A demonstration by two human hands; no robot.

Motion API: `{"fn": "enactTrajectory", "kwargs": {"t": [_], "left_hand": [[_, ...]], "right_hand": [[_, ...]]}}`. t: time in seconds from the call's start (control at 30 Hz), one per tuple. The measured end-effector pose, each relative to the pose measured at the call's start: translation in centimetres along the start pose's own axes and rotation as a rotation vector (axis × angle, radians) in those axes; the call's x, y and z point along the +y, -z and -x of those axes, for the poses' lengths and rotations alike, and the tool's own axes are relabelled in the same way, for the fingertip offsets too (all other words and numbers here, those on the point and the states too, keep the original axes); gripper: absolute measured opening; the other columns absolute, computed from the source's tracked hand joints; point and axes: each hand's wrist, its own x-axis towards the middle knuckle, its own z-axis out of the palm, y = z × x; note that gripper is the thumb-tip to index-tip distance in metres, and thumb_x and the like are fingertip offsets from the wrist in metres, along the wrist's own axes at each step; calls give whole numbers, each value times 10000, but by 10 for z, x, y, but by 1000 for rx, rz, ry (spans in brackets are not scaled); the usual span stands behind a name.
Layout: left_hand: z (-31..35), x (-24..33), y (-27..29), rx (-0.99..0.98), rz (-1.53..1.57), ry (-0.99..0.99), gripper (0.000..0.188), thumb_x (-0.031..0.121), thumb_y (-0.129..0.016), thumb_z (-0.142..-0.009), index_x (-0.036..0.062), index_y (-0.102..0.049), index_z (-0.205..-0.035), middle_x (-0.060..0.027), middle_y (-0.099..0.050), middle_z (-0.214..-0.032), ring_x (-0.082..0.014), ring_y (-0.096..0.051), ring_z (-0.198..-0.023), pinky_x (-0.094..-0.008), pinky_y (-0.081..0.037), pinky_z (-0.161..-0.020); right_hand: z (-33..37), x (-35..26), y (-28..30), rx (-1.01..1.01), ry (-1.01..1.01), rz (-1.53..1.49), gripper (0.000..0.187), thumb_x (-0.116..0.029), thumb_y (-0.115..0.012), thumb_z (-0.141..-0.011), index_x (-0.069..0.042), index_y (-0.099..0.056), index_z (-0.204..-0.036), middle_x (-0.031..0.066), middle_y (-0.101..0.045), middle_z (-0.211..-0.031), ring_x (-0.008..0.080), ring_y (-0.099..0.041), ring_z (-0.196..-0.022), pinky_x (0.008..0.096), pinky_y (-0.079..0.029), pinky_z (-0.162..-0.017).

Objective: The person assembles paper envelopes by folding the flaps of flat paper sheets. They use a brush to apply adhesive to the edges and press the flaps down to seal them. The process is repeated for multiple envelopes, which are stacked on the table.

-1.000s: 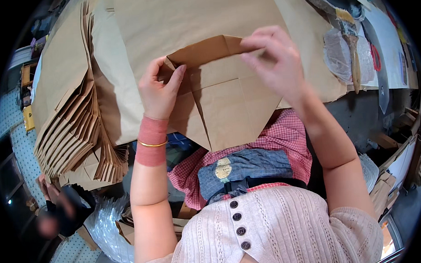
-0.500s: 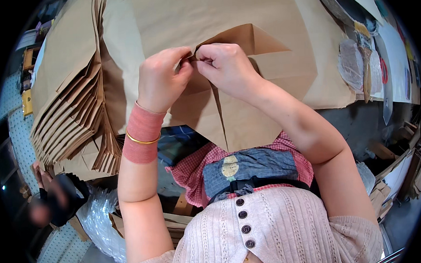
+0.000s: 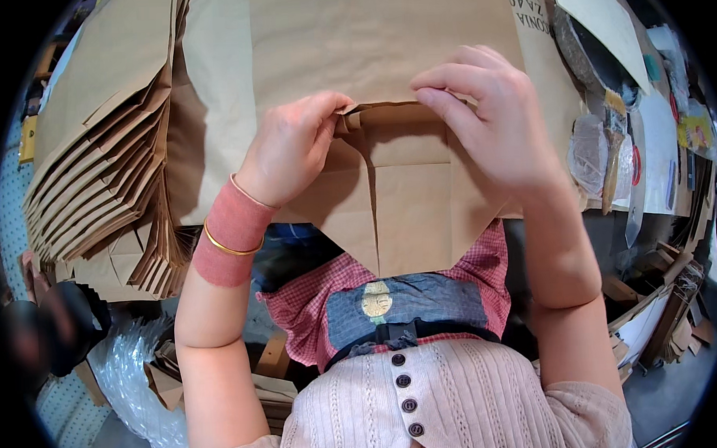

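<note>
A brown paper bag (image 3: 412, 210) lies across the near edge of the work surface, its folded bottom panel opened up in front of me. My left hand (image 3: 296, 143) pinches the upper left corner of its fold between thumb and forefinger. A pink band and a gold bangle circle that wrist. At the fold's upper edge, toward the right, my right hand (image 3: 489, 117) has thumb and forefinger nearly together on the paper; its other fingers curl above. The bag's right corner is partly hidden behind that hand.
To the left stands a fanned stack of folded brown paper bags (image 3: 108, 185). A brush (image 3: 613, 156), a knife (image 3: 634, 214) and a clear tape roll (image 3: 589, 153) lie at the right. Clear plastic wrap (image 3: 139, 390) is low on the left. Large brown paper (image 3: 384, 41) covers the surface.
My right hand has moved right along the bag's edge, away from my left hand. The fold has spread from a narrow pinch into a wide opening. My left hand still grips its corner.
</note>
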Motion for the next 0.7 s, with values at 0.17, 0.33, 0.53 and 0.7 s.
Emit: {"fn": "enactTrajectory", "kwargs": {"t": [0.17, 0.33, 0.53, 0.7], "left_hand": [[1, 0, -5, 38, 9, -27, 177, -35, -540, -870, 19, -627, -1014, -174, -661, -860, -357, -653, -790, -398, -523, -667], [2, 4, -3, 0, -15, -35, 255, -102, -497, -870, -8, -627, -1069, -167, -659, -855, -304, -664, -773, -340, -523, -695], [3, 1, -4, 7, -12, -37, 227, -73, -521, -862, 7, -623, -1048, -167, -666, -869, -328, -666, -791, -371, -526, -685], [3, 1, -5, 22, -45, -57, 183, -21, -560, -853, 24, -622, -1019, -157, -676, -872, -344, -663, -797, -406, -528, -674]], "right_hand": [[-30, 10, -2, -368, -244, -282, 159, -118, -708, -784, 19, -727, -862, 152, -681, -752, 234, -642, -670, 350, -511, -647], [-39, 19, -5, -598, -474, -412, 168, -118, -718, -836, 42, -718, -886, 18, -667, -742, 75, -571, -688, 249, -468, -637], [-40, 18, -1, -637, -570, -543, 186, -168, -764, -803, 6, -740, -864, 37, -666, -734, 122, -579, -717, 279, -469, -682], [-42, 25, -6, -646, -639, -555, 128, -100, -753, -816, 12, -722, -870, 9, -662, -755, 74, -580, -699, 229, -466, -649]]}}
